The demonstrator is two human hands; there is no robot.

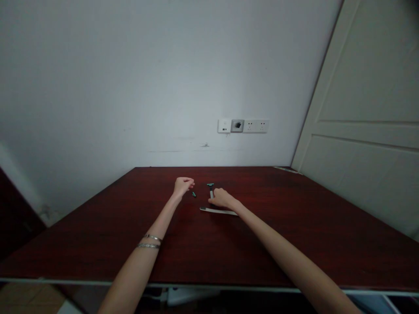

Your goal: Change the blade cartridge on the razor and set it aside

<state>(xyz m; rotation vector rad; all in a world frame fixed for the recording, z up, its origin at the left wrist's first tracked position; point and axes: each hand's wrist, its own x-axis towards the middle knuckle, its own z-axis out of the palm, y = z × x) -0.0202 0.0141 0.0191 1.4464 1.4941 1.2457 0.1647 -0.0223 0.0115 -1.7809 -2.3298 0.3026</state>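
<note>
My right hand [223,199] is closed around the pale handle of a razor [211,193]. Its dark, greenish head points away from me, and the palm hides part of the handle. To the left, my left hand [183,186] has its fingers pinched together; whether anything sits between them is hidden. Just below those fingertips is a small dark-green piece [194,194] resembling a razor cartridge, apparently on the tabletop. Nearer to me, a long, slightly curved pale strip [218,211] with a grey left end lies crosswise, its right end passing behind my right forearm.
The dark red wooden table [98,244] reaches back to a white wall [183,87] with sockets [256,126]. A pale panelled door [366,131] stands at the right. A thin flat strip [287,170] lies at the table's far right corner. White objects show under the front edge.
</note>
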